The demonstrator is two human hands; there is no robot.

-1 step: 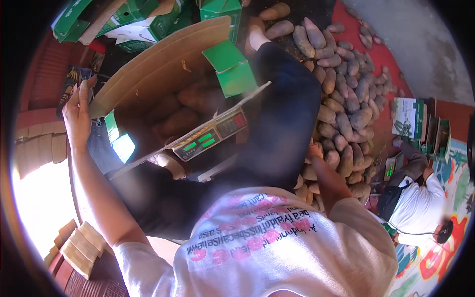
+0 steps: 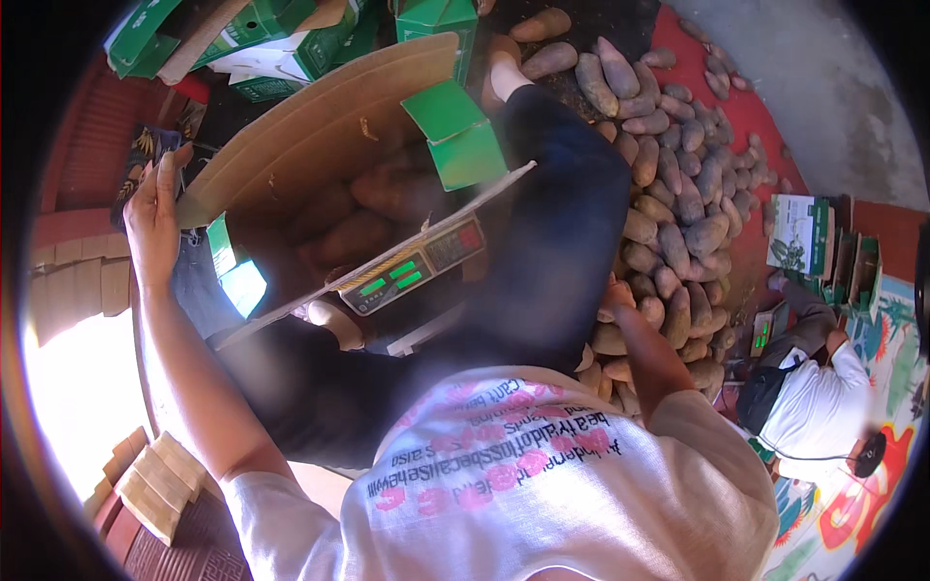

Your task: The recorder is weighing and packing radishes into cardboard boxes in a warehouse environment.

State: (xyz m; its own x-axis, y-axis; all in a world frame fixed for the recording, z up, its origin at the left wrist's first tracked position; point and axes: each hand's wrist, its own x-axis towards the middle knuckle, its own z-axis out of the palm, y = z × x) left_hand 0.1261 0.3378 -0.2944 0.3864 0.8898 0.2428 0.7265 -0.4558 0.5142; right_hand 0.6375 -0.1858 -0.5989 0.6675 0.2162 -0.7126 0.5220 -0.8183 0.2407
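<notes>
Steadiness matters here: the left hand [image 2: 153,218], at nine o'clock, grips the flap of the cardboard box [image 2: 320,145] on the scale [image 2: 412,266], while the right hand [image 2: 616,295] closes on a sweet potato [image 2: 610,339] in the pile at three o'clock.

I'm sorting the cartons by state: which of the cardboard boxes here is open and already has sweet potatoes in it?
The big brown carton on the scale, its flap held by the left hand. The green boxes behind it show no sweet potatoes.
</notes>
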